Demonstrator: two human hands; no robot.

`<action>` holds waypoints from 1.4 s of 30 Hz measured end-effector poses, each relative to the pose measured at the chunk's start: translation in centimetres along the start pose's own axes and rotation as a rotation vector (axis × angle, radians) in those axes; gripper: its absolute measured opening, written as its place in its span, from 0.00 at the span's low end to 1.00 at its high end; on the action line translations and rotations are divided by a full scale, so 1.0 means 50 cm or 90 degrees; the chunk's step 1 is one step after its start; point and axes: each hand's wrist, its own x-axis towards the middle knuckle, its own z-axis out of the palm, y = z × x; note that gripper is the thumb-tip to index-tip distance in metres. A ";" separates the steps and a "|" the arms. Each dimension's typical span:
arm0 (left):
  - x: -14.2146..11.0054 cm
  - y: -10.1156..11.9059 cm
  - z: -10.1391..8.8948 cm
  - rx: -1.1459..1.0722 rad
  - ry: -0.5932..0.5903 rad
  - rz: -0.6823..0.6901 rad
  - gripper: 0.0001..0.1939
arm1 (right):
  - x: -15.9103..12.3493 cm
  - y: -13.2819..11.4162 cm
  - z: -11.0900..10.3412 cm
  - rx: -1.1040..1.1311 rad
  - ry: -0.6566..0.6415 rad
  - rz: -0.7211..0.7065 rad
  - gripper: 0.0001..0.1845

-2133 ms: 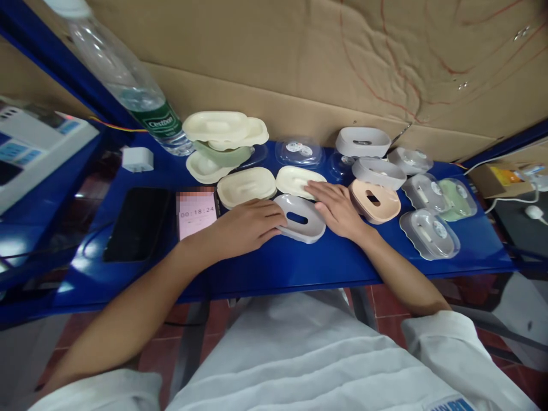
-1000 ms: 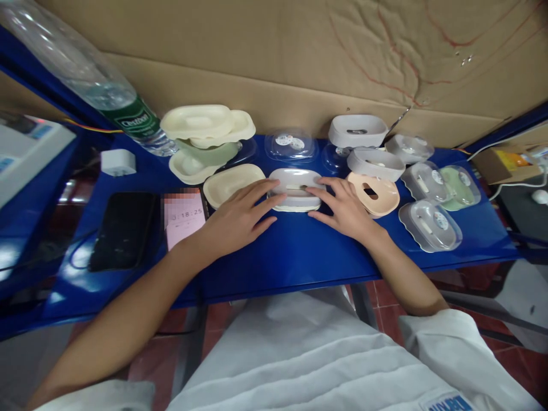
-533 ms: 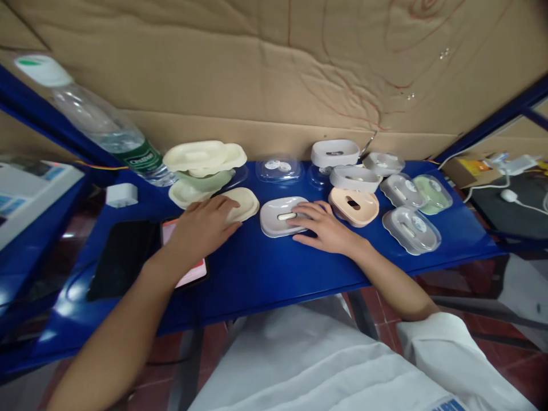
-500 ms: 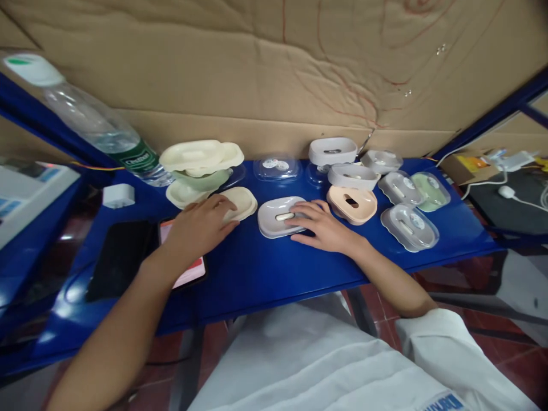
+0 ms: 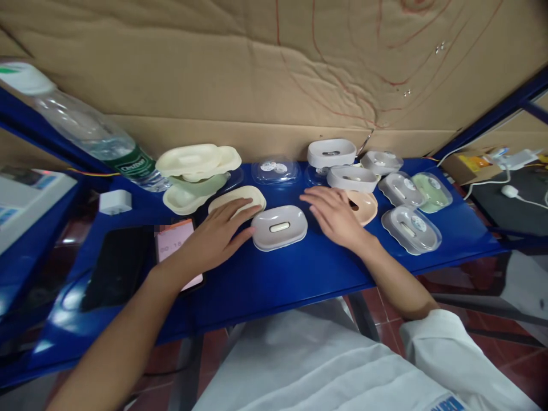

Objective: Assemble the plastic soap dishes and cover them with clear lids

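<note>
Left grip (image 5: 221, 233), right grip (image 5: 336, 216), gray dish (image 5: 280, 237) lying between.

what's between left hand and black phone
In the head view, a pink-screened phone lies between the left hand and black phone, partly hidden by the left forearm.

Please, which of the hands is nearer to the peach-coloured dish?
Right. The right hand partly covers the peach-coloured dish in view; the left hand is farther away, over the front cream dish.

The scene is softly lit; glare is reflected off the desk (image 5: 248, 288) at lower left, and the bottle (image 5: 92, 128) at upper left is visibly stretched.
</note>
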 end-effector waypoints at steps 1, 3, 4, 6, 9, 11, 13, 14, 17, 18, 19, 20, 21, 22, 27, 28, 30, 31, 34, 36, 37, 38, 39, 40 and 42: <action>-0.001 0.004 -0.002 -0.008 -0.010 0.014 0.25 | 0.008 0.011 -0.007 -0.024 0.015 0.020 0.25; -0.002 0.010 -0.003 -0.018 -0.030 0.042 0.23 | 0.034 0.029 -0.013 -0.062 -0.001 0.019 0.26; -0.002 0.011 -0.002 -0.021 -0.037 0.052 0.21 | 0.054 0.035 -0.009 -0.074 -0.025 0.006 0.27; -0.003 0.011 0.000 -0.027 -0.044 0.057 0.18 | 0.103 0.043 0.010 -0.090 -0.075 -0.017 0.28; -0.004 0.007 0.002 -0.037 -0.046 0.054 0.17 | 0.184 0.043 0.056 -0.113 -0.116 -0.016 0.33; -0.006 0.006 0.002 -0.039 -0.051 0.052 0.17 | 0.225 0.039 0.085 -0.136 -0.131 -0.001 0.37; -0.008 0.004 0.003 -0.036 -0.051 0.049 0.17 | 0.251 0.035 0.108 -0.164 -0.134 0.024 0.37; -0.008 0.004 0.004 -0.035 -0.048 0.048 0.17 | 0.259 0.035 0.116 -0.171 -0.128 0.038 0.36; -0.009 0.001 0.007 -0.042 -0.041 0.046 0.18 | 0.269 0.044 0.125 -0.139 -0.093 0.060 0.32; -0.008 0.001 0.008 -0.047 -0.038 0.045 0.18 | 0.268 0.050 0.124 -0.114 -0.080 0.064 0.31; -0.007 0.000 0.008 -0.051 -0.036 0.043 0.18 | 0.265 0.055 0.121 -0.085 -0.064 0.066 0.30; -0.006 0.000 0.007 -0.051 -0.036 0.039 0.18 | 0.259 0.060 0.116 -0.057 -0.043 0.066 0.29; -0.005 0.001 0.005 -0.049 -0.037 0.029 0.19 | 0.248 0.062 0.109 -0.031 -0.016 0.062 0.29; -0.003 0.001 0.003 -0.047 -0.042 0.013 0.21 | 0.232 0.062 0.101 -0.007 0.015 0.053 0.29; 0.003 0.006 -0.005 -0.076 -0.073 -0.109 0.39 | 0.095 0.021 0.056 0.050 0.059 -0.020 0.32; 0.004 0.007 -0.005 -0.091 -0.073 -0.122 0.42 | 0.067 0.009 0.051 0.051 0.045 -0.025 0.32; 0.005 0.007 -0.002 -0.111 -0.068 -0.131 0.48 | 0.023 -0.015 0.050 0.053 0.023 -0.037 0.32; 0.005 0.007 -0.001 -0.115 -0.065 -0.130 0.51 | 0.009 -0.026 0.052 0.054 0.014 -0.049 0.32; 0.003 0.006 0.003 -0.099 -0.059 -0.115 0.53 | -0.005 -0.052 0.065 0.058 -0.018 -0.096 0.30; 0.000 0.003 0.006 -0.078 -0.061 -0.096 0.48 | -0.004 -0.064 0.073 0.054 -0.044 -0.111 0.30; -0.002 0.000 0.007 -0.066 -0.060 -0.086 0.46 | -0.003 -0.068 0.075 0.049 -0.052 -0.112 0.30; -0.004 -0.002 0.008 -0.055 -0.059 -0.077 0.45 | -0.003 -0.072 0.077 0.041 -0.057 -0.112 0.31; -0.005 -0.004 0.009 -0.046 -0.058 -0.069 0.44 | -0.005 -0.074 0.078 0.033 -0.056 -0.113 0.31; -0.007 -0.006 0.010 -0.041 -0.059 -0.063 0.45 | -0.007 -0.076 0.080 0.024 -0.050 -0.116 0.30; -0.010 -0.008 0.009 -0.033 -0.068 -0.056 0.46 | -0.013 -0.079 0.084 -0.001 -0.033 -0.124 0.30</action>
